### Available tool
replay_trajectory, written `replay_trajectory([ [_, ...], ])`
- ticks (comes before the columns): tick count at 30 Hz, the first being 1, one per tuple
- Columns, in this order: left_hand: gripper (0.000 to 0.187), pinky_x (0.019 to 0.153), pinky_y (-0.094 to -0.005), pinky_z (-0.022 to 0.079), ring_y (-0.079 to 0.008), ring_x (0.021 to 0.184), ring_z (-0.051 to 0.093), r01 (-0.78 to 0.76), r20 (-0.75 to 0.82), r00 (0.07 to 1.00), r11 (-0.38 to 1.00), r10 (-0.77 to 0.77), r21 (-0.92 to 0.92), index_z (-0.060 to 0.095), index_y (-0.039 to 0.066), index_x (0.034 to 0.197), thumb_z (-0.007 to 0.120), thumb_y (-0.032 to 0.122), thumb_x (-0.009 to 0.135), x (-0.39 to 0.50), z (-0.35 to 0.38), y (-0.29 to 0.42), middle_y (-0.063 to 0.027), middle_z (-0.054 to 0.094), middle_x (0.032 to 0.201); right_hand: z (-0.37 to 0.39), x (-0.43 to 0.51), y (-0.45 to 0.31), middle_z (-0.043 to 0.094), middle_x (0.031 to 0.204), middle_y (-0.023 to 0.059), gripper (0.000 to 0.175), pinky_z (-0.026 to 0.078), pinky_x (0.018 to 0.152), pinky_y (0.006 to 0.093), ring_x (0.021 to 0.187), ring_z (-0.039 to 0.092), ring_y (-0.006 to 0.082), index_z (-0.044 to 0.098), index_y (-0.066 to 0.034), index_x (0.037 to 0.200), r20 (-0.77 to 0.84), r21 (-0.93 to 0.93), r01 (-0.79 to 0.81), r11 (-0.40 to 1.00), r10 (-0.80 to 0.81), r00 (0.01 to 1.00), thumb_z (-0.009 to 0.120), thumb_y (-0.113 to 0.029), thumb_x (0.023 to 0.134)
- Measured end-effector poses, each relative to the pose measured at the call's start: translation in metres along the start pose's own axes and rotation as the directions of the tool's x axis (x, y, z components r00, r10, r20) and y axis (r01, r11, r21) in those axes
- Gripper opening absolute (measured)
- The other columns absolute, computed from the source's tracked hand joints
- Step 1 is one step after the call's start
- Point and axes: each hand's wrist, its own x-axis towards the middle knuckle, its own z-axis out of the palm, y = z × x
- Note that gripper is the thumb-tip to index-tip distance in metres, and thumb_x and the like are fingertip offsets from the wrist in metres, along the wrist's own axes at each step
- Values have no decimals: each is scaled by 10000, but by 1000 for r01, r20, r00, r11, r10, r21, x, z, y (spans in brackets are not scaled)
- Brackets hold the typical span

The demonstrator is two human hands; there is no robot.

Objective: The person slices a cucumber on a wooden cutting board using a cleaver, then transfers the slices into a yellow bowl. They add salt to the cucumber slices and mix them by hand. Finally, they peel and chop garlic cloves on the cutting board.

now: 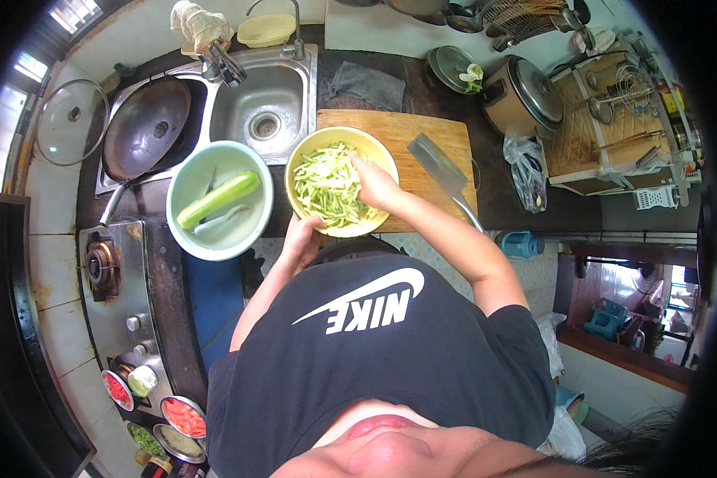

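Observation:
A yellow bowl full of pale green vegetable strips sits over the near left part of a wooden cutting board. My left hand holds the bowl's near left rim, thumb on the edge. Inside the bowl, my right hand touches the strips; its fingertips are partly hidden among them. To the right, a cleaver lies on the board, its handle past the near edge. Left of the bowl, a pale blue basin holds water and a long green gourd-like vegetable.
Behind the basin is a steel sink with a wok on its left side. A gas stove stands at left, with plates of cut red food near it. A grey cloth and rice cooker are at the back.

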Motion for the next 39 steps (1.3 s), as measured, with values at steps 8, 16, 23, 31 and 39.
replay_trajectory([
  [8,643,894,-446,479,-296,1095,545,4,-13,1000,1000,-4,-28,355,8,1307,484,-36,678,0,-2,4,-146,517,1225,-50,4,-6,482,1203,298,1073,369,1007,364,1126,508,354,137,53,1411,258,95,30,995,-53,965,788,-171,588],
  [16,664,892,-463,478,-302,1097,540,-23,5,1000,1000,23,-5,341,15,1320,483,-33,672,-3,2,1,-150,509,1234,-12,-10,-15,571,1046,281,791,483,847,425,944,596,390,251,-4,1391,74,-172,-14,985,27,997,622,-15,693],
  [23,663,893,-470,473,-302,1091,539,-15,-20,1000,1000,14,-25,337,16,1321,481,-30,675,-2,-2,0,-147,512,1227,-42,-2,-8,504,1225,280,908,426,955,344,1141,516,337,260,28,1389,192,347,-170,922,108,975,736,-79,623],
  [31,699,898,-474,468,-297,1115,530,-18,2,1000,1000,18,-26,326,32,1336,478,-39,658,-6,1,0,-133,501,1252,-13,-18,-7,351,1386,229,752,357,1029,377,1204,426,398,77,-14,1433,125,-220,100,970,-74,989,517,-71,825],
  [39,688,894,-472,477,-294,1112,533,-18,7,1000,1000,18,0,323,33,1334,473,-42,667,-2,1,1,-137,499,1251,-24,3,2,596,1112,207,668,436,938,337,1076,566,302,389,7,1325,-144,265,7,964,33,989,635,-39,705],
])
